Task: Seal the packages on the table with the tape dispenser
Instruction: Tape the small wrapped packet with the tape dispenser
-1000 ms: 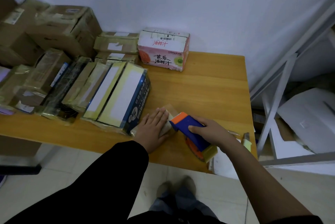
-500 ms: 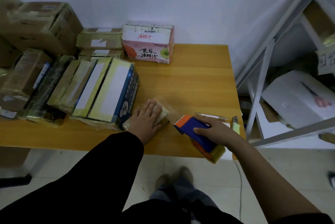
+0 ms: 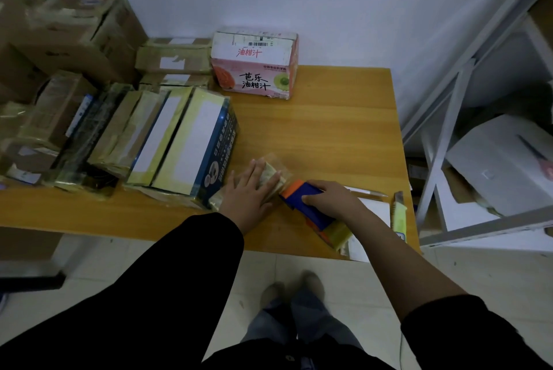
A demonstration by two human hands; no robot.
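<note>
Now I am pinning a small package flat, with the tape dispenser held at its right edge.
My left hand is lying straight-fingered on the package at the near side of the table; my right hand is clasping the dispenser's blue body. I am judging the package light, soft and tape-slick, so it needs pressing from above.
</note>
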